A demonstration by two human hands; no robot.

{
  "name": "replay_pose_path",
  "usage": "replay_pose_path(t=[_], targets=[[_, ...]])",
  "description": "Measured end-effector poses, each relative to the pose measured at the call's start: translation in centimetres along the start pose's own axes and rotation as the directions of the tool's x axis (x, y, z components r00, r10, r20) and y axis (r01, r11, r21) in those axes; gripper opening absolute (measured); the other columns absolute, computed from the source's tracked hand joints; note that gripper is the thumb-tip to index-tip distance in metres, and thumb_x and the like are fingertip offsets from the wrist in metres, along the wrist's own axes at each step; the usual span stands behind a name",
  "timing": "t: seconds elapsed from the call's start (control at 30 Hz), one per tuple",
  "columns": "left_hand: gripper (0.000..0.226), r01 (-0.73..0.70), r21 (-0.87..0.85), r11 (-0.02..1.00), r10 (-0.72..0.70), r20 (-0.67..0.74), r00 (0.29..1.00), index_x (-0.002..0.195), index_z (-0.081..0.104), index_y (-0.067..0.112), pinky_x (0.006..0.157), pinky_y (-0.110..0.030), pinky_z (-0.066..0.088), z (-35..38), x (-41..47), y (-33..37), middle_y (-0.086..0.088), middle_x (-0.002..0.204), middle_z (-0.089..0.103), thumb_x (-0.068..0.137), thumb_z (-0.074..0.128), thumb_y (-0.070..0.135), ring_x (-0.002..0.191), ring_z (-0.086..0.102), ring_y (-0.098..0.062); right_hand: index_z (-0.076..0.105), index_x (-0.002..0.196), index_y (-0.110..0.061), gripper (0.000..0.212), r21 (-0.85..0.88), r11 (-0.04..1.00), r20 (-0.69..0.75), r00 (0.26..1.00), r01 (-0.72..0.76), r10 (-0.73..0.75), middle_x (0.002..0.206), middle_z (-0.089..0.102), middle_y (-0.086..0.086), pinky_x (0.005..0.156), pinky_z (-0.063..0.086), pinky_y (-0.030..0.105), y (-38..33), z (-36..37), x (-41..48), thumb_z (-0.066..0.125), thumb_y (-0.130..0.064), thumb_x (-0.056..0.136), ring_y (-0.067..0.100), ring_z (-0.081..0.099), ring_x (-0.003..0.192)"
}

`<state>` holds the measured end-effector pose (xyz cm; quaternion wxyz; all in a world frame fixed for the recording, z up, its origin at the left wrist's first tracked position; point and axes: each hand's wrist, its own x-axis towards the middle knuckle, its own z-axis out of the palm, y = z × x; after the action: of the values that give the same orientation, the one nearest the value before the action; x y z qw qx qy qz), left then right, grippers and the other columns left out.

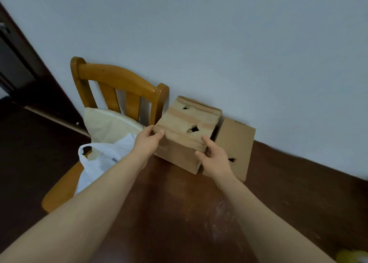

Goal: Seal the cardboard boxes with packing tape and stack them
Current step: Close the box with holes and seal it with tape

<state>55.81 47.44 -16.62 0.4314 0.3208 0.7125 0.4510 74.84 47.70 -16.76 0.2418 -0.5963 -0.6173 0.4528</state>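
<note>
Item under handling: one box [187, 121], at the far side of the tabletop [179, 213], close to the wall [219, 43]. It sits tilted; whether its base bears fully on the tabletop cannot be told. Its top is closed, shows two torn holes and carries pale bands across it (probably tape, not confirmed).

Left hand [148, 141]: gripping the box at its near left corner, thumb on the top face. Right hand [214, 157]: gripping the near right corner, thumb on top, fingers curled onto the side.

A second box [235, 143] lies just beside the first on the right, lower, with a small hole in its upper face. Contact between the two cannot be confirmed.

Also noted: a chair [111, 73] to the left, bearing a cushion [105, 125] and a white bag [103, 159]. A blurred yellow object [350, 256] shows at the lower right corner, identity unclear. No tape roll can be made out.

Assessment: the stacking step appears to be in hand, with the box held for placing. The next move calls for a level two-handed lift and square setting onto the second box, provided that one is sealed.
</note>
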Motion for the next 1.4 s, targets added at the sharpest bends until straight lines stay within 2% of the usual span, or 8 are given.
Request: replay_pose_path(t=[0.23, 0.47, 0.73, 0.83, 0.93, 1.13, 1.23, 1.4], targets=[[0.021, -0.119, -0.136, 0.983, 0.109, -0.078, 0.991, 0.112, 0.063, 0.025, 0.08, -0.02, 0.044, -7.2, -7.8, -0.5, 0.009, 0.11, 0.064, 0.09, 0.062, 0.024, 0.097, 0.057, -0.002, 0.052, 0.137, -0.029, 0.05, 0.035, 0.997, -0.094, 0.994, 0.064, -0.061, 0.131, 0.055, -0.013, 0.097, 0.041, 0.017, -2.0, 2.0, -8.0, 0.066, -0.017, 0.09, 0.002, 0.048, 0.119], [0.06, -0.043, -0.176, 0.983, 0.037, -0.042, 0.998, 0.109, 0.061, 0.026, 0.085, -0.025, 0.048, -8.6, -16.0, -3.0, 0.011, 0.108, 0.065, 0.06, 0.068, 0.059, 0.101, 0.06, -0.002, 0.061, 0.108, -0.05, 0.051, 0.164, 0.985, -0.085, 0.996, 0.046, -0.032, 0.112, 0.064, -0.026, 0.088, 0.051, 0.014, 0.2, 1.7, -15.8, 0.073, -0.008, 0.082, -0.006, 0.059, 0.104], [0.044, 0.026, 0.01, 1.0, -0.026, 0.044, 0.999, 0.102, 0.051, 0.021, 0.065, -0.005, 0.043, -3.9, -23.9, -10.2, 0.007, 0.098, 0.059, 0.071, 0.081, 0.011, 0.081, 0.057, 0.015, 0.066, 0.104, -0.033, 0.06, 0.154, 0.988, -0.051, 0.999, 0.006, 0.002, 0.128, 0.056, -0.013, 0.098, 0.043, 0.011, 6.8, -1.9, -20.2, 0.052, 0.021, 0.083, -0.009, 0.047, 0.121], [0.04, 0.053, 0.035, 0.998, -0.057, 0.154, 0.986, 0.097, 0.051, 0.019, 0.064, -0.006, 0.044, -2.6, -26.1, -11.7, -0.002, 0.097, 0.06, 0.072, 0.079, 0.005, 0.083, 0.061, 0.004, 0.066, 0.099, -0.026, 0.057, 0.197, 0.979, -0.055, 0.996, -0.051, 0.063, 0.126, 0.056, -0.009, 0.078, 0.048, 0.013, 8.2, -2.9, -20.5, 0.044, 0.022, 0.079, 0.006, 0.054, 0.108], [0.029, 0.006, 0.125, 0.992, -0.035, 0.232, 0.972, 0.092, 0.054, 0.023, 0.069, -0.017, 0.05, -2.3, -26.9, -11.8, -0.003, 0.096, 0.058, 0.078, 0.076, 0.01, 0.084, 0.059, -0.009, 0.067, 0.099, -0.025, 0.045, 0.251, 0.966, -0.116, 0.989, -0.061, 0.093, 0.127, 0.053, -0.016, 0.098, 0.044, 0.032, 8.4, -3.7, -20.0, 0.049, 0.013, 0.081, 0.009, 0.048, 0.122], [0.022, -0.679, 0.414, 0.606, 0.528, 0.428, 0.733, 0.105, 0.062, 0.021, 0.085, -0.013, 0.039, -1.8, -24.5, -8.7, 0.012, 0.111, 0.054, 0.084, 0.061, 0.028, 0.108, 0.049, -0.004, 0.057, 0.092, -0.037, 0.022, -0.073, 0.996, -0.289, 0.955, 0.042, -0.061, 0.116, 0.046, -0.024, 0.093, 0.035, 0.02, 6.7, -2.2, -19.3, 0.074, -0.035, 0.078, 0.002, 0.044, 0.116], [0.056, -0.763, 0.497, 0.414, 0.501, 0.575, 0.647, 0.137, 0.048, 0.007, 0.115, -0.033, 0.026, 0.4, -23.5, -8.2, -0.007, 0.144, 0.045, 0.09, 0.056, 0.037, 0.139, 0.033, -0.018, 0.05, 0.099, -0.028, 0.042, -0.235, 0.972, -0.26, 0.965, -0.023, -0.04, 0.115, 0.044, -0.011, 0.097, 0.036, 0.025, 6.0, -1.0, -18.4, 0.077, -0.045, 0.073, 0.007, 0.041, 0.114], [0.07, -0.718, 0.651, 0.248, 0.384, 0.614, 0.689, 0.148, 0.027, 0.004, 0.117, -0.037, 0.009, 1.7, -23.0, -8.8, -0.011, 0.156, 0.023, 0.096, 0.032, 0.05, 0.144, 0.01, -0.017, 0.047, 0.097, -0.028, 0.04, -0.345, 0.926, -0.276, 0.96, -0.151, 0.054, 0.109, 0.047, -0.008, 0.098, 0.026, 0.031, 5.7, 0.0, -17.4, 0.07, -0.053, 0.076, 0.013, 0.045, 0.11]])
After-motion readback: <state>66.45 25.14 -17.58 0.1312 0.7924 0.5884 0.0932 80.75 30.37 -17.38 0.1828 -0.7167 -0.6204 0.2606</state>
